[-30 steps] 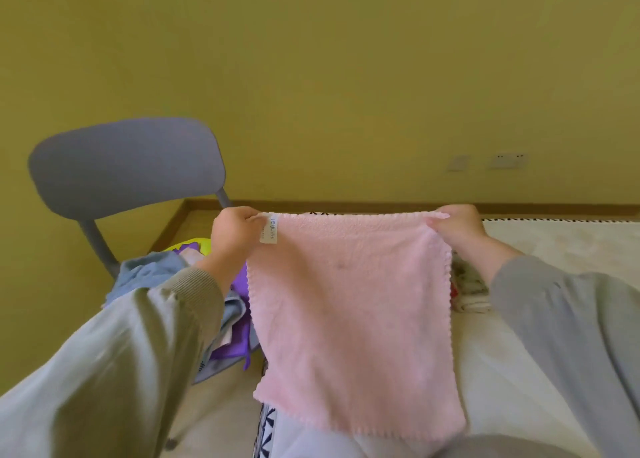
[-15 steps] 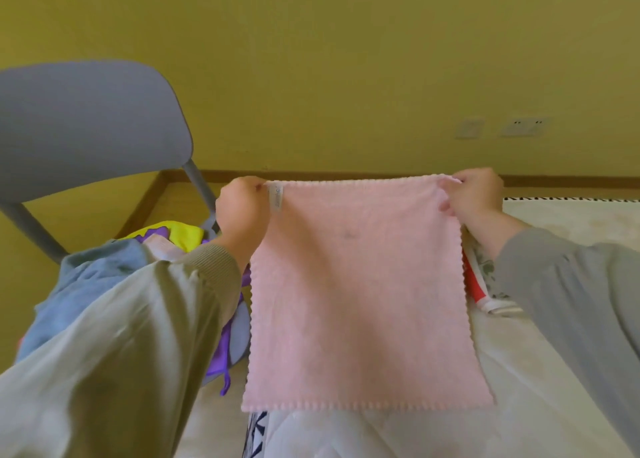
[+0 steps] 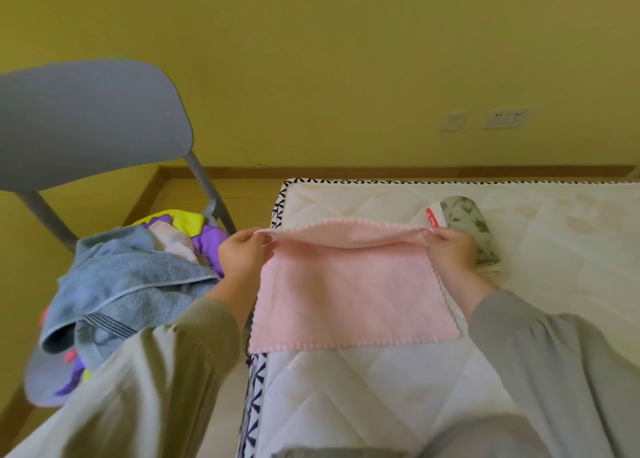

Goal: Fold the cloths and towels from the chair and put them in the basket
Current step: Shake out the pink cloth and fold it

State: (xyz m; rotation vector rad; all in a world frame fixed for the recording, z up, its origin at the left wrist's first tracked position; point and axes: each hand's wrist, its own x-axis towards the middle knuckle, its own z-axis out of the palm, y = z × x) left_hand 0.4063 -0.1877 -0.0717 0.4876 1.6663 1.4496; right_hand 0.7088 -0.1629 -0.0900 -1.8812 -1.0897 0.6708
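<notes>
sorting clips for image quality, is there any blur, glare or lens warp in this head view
Head view: even, soft light with no glare and only faint shadows on the mattress; the wide lens stretches the chair and both sleeves near the edges; the pink towel is sharp enough to show its scalloped hem, while the left hand and right hand look slightly soft.

Soft, even, fairly bright light with no glare; only faint shadows fall on the white quilted mattress [image 3: 554, 250]. Wide-angle distortion stretches the grey plastic chair back [image 3: 90, 122] at the left edge. The near grey sleeves [image 3: 554, 371] look blurred.
</notes>
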